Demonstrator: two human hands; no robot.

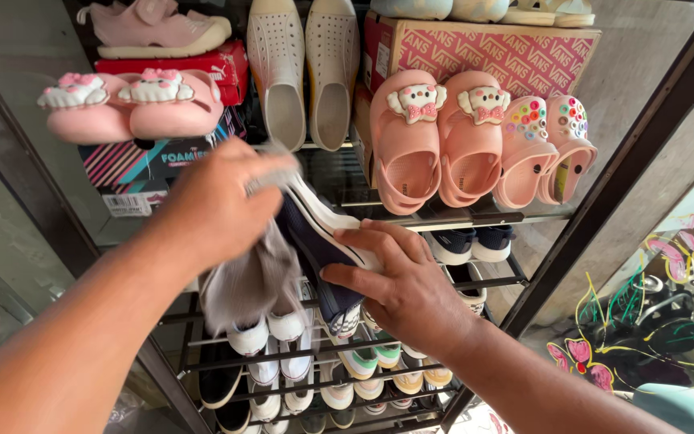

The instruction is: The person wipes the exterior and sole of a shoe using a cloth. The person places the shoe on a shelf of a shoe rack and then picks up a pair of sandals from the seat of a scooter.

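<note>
Head view: left hand bunches a soft grey cloth, blurred, against a navy canvas shoe; right hand clamps its white rubber sole, toe hidden, before the metal rack.

This is a shoe shop or footwear stall. A tall black metal wire rack carries tier upon tier of paired children's shoes: pink rubber clogs with cartoon charms, white perforated slip-ons, small sneakers below. Printed cardboard shoe boxes are stacked among the pairs.
</note>
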